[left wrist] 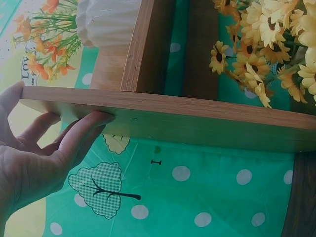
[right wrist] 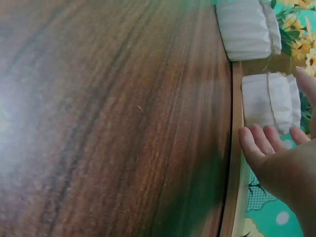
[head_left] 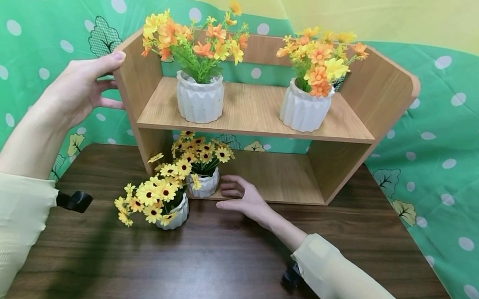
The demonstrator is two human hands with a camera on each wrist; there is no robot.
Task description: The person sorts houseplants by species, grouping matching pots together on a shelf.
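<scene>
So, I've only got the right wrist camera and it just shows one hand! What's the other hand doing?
Observer: The left hand holds the wooden shelf by its left side.
Operator: Cool! I can see two white pots and yellow flowers. Are there any more pots?
Observer: Yes, an upper left pot and an upper right pot stand on the top board.
Operator: Ooh, what colour are the flowers up there?
Observer: A mix, seen in the head view: orange blooms and yellow blooms in both.
</scene>
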